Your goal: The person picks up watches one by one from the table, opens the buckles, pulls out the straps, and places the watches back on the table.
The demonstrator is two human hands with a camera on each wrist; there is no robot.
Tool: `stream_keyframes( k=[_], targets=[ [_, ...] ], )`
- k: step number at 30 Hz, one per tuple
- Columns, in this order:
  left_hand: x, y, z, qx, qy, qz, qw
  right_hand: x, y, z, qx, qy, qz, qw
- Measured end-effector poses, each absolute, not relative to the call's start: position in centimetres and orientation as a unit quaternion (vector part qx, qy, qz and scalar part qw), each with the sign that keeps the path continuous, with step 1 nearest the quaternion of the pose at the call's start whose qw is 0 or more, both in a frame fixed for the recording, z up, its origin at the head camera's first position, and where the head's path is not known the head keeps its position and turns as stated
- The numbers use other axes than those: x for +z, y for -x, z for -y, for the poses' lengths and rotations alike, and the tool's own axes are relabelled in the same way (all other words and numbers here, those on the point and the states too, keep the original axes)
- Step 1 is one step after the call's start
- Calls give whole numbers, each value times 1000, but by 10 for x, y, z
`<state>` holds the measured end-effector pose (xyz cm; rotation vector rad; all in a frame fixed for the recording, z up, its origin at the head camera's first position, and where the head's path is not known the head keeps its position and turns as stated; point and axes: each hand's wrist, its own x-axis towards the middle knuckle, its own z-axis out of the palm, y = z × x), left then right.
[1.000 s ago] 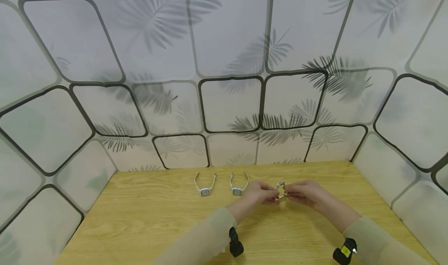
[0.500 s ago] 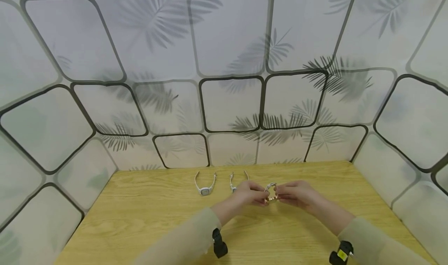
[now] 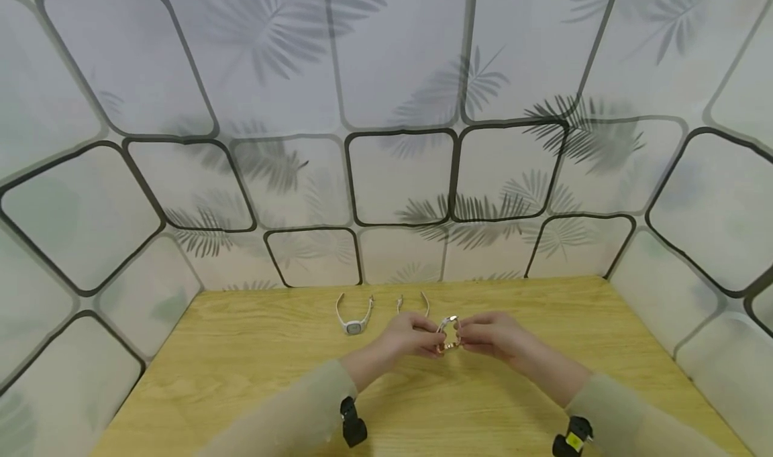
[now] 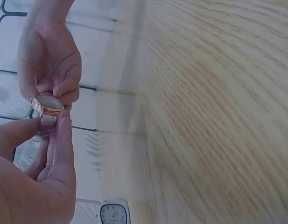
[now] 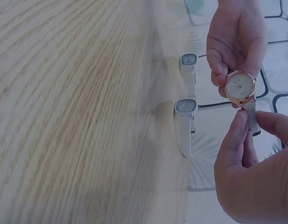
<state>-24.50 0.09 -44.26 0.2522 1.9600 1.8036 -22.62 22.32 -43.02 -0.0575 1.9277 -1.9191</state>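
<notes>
Both hands hold a wristwatch (image 3: 450, 345) with a rose-gold round case and white strap, raised a little over the table in the head view. My left hand (image 3: 406, 336) pinches its left side, my right hand (image 3: 496, 336) the right. The right wrist view shows the watch's pale round dial (image 5: 240, 87) facing up; left fingers are at the case, and the right thumb and fingers pinch the strap (image 5: 251, 117). Behind my left hand stands a white watch (image 3: 426, 304), its case hidden in the head view. Further left is another white watch (image 3: 354, 326) with a squarish face.
The wooden table (image 3: 253, 376) ends at a patterned backdrop (image 3: 398, 175) at the back and both sides. In the right wrist view the two white watches, near (image 5: 186, 106) and far (image 5: 189, 59), stand in a row with straps toward the backdrop.
Both hands have moved left together with the rose-gold watch between them. My left hand now covers the case of the nearer white watch. The white watches have not moved.
</notes>
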Motion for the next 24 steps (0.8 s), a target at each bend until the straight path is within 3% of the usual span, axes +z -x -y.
stream_keyframes(
  k=[24],
  targets=[
    [-432,236,39,629,-127,-740,200,-427,219,-192,-644,62,-745,162]
  ],
)
